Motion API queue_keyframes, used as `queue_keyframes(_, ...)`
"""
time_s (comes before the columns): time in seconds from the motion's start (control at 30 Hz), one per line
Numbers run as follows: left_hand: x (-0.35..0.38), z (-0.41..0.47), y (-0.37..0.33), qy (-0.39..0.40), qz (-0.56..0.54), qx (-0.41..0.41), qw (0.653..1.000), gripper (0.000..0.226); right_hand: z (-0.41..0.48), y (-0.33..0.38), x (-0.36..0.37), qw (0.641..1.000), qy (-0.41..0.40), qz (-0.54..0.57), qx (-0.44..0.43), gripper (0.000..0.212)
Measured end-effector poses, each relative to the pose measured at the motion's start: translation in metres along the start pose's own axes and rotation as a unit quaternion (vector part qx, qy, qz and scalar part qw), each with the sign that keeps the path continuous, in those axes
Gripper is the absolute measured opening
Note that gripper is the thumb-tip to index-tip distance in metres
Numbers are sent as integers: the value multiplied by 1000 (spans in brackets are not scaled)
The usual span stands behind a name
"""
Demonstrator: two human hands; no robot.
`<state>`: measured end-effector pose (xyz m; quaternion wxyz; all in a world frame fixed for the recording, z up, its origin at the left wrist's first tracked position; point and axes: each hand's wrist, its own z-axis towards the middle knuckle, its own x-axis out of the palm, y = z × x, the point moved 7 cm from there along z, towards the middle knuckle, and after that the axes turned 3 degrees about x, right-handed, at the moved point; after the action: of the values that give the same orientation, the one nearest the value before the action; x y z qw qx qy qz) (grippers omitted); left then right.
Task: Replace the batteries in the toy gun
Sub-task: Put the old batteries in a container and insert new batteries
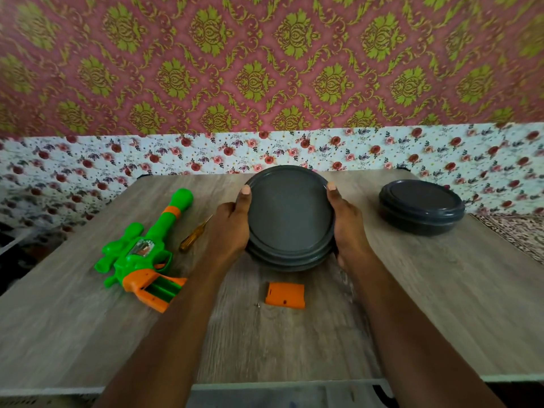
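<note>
A green and orange toy gun (141, 248) lies on the wooden table (441, 304) at the left, its orange grip open and showing a green battery slot. The orange battery cover (285, 295) lies loose near the table's middle, with a tiny screw (258, 304) just left of it. A yellow-handled screwdriver (192, 235) lies right of the gun. My left hand (231, 228) and my right hand (347, 225) grip the two sides of a round dark grey lidded container (290, 216), tilted toward me, thumbs on its lid. No batteries are visible.
A second dark grey lidded container (421, 206) stands at the table's back right. A floral cloth (88, 166) runs behind the table below patterned wallpaper. A patterned rug (518, 231) lies at the far right.
</note>
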<state>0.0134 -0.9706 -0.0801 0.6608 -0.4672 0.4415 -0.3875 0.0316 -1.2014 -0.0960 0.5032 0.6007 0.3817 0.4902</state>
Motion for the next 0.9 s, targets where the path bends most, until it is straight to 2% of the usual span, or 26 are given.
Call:
queue_keyframes(0.07,0,1,2,-13,-30,-8,999,54,-1,1,1,1000,7,-1,2,45)
queue_keyframes(0.23,1,2,1,-39,-74,0,997,58,-3,6,-3,1000,-13,11,-3,39)
queue_keyframes(0.3,10,-3,4,8,-114,-24,993,59,-2,1,-5,998,-44,41,11,36)
queue_keyframes(0.37,25,-13,5,71,-211,-58,973,51,2,-8,-8,992,-84,87,36,35)
queue_keyframes(0.47,44,-23,-1,147,-261,-39,953,71,8,-17,-3,986,-80,131,69,46)
queue_keyframes(0.53,44,-22,-2,146,-274,-23,950,70,11,-15,-1,989,-50,122,61,44)
queue_keyframes(0.67,33,-15,4,149,-300,-59,940,53,17,-5,-3,993,16,105,47,53)
queue_keyframes(0.73,30,-13,6,158,-285,-63,943,51,19,-4,-7,993,29,100,53,51)
queue_keyframes(0.9,29,-16,8,180,-265,-79,944,61,18,-3,-18,993,-21,99,54,40)
